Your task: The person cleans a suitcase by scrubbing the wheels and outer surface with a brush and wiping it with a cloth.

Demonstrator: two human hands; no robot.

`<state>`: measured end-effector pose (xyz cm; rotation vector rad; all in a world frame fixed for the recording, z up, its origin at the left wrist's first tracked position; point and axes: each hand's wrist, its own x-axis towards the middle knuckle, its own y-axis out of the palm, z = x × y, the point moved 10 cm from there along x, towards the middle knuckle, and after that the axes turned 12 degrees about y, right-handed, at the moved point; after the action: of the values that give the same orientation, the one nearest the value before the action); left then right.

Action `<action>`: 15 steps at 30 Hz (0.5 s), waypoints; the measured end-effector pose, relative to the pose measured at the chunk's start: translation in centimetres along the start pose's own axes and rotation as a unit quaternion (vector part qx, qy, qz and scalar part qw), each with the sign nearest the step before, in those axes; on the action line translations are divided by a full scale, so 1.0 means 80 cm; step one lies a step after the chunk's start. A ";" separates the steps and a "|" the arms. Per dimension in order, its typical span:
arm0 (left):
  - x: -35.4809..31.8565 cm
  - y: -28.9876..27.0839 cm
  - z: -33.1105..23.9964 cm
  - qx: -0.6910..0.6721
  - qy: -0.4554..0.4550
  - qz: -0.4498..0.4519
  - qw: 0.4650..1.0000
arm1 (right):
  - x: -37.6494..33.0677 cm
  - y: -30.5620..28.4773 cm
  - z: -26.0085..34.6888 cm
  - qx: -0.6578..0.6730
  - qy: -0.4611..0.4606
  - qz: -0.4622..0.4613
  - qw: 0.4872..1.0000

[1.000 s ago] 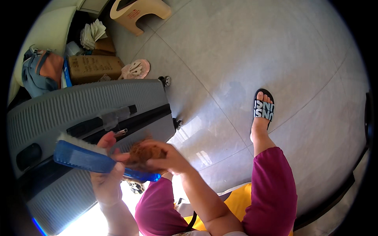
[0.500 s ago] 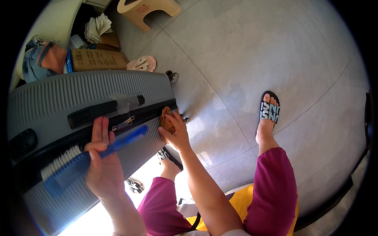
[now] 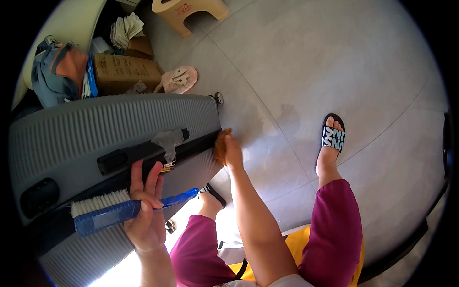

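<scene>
A grey ribbed suitcase (image 3: 119, 115) lies on its side at the left, with a black band along its middle. My left hand (image 3: 147, 227) grips a blue brush (image 3: 107, 215) by the handle near its head, white bristles facing up and away; two fingers extend toward the suitcase's black carry handle (image 3: 126, 158). Clear plastic wrap (image 3: 168, 141) hangs on that handle, above a small tag (image 3: 168, 167). At the suitcase's right end, my right hand (image 3: 233, 153) presses a crumpled brown cloth (image 3: 220, 147) against the black band. The cloth partly hides that end.
Beyond the suitcase stand a cardboard box (image 3: 126, 74), a blue-and-orange bag (image 3: 60, 71) and a pink hat (image 3: 180, 79). A beige stool (image 3: 189, 14) is at the top on grey tiles. A suitcase wheel (image 3: 219, 98) sticks out at the far right corner. My slippered feet are nearby.
My right hand and the cloth have moved right, round onto the suitcase's end. The brush has turned to lie more level. The whole scene has shifted slightly right and down in the view.
</scene>
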<state>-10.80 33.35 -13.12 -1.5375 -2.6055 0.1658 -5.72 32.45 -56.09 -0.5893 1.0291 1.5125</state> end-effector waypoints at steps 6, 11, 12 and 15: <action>0.000 -0.011 0.008 -0.017 -0.010 -0.014 1.000 | -0.064 -0.011 -0.059 -0.260 0.083 0.032 0.961; 0.001 -0.013 0.013 -0.005 -0.001 0.002 1.000 | -0.101 -0.034 -0.082 -0.356 0.145 0.054 0.922; 0.003 -0.011 0.013 0.001 0.000 -0.004 1.000 | -0.105 -0.035 -0.070 -0.393 0.147 0.052 0.906; 0.006 -0.011 0.009 0.016 -0.003 -0.027 0.999 | -0.093 -0.031 0.000 -0.189 0.120 0.031 0.974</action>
<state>-11.89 33.35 -13.70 -1.4556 -2.6323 0.2062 -1.70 28.44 -50.62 -1.0364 0.9508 1.7365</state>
